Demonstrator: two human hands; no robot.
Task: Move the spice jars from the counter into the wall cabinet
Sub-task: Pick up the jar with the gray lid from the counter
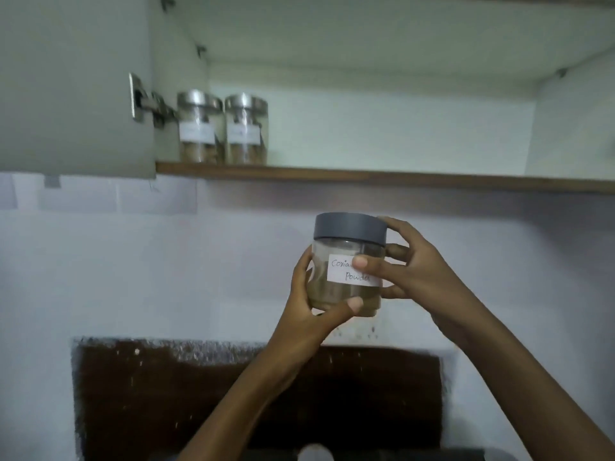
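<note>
Head view: both hands grasp a clear grey-lidded spice jar (332,294), held in the air below the wall cabinet (366,177) — left hand (309,314) curled round its base, right hand (422,271) round its side, thumb hiding part of the handwritten label (337,272). On the shelf's left end stand one steel-lidded jar (199,128) and a second steel-lidded jar (246,129), side by side — labels too blurred to read. The cabinet's right end is cut off.
</note>
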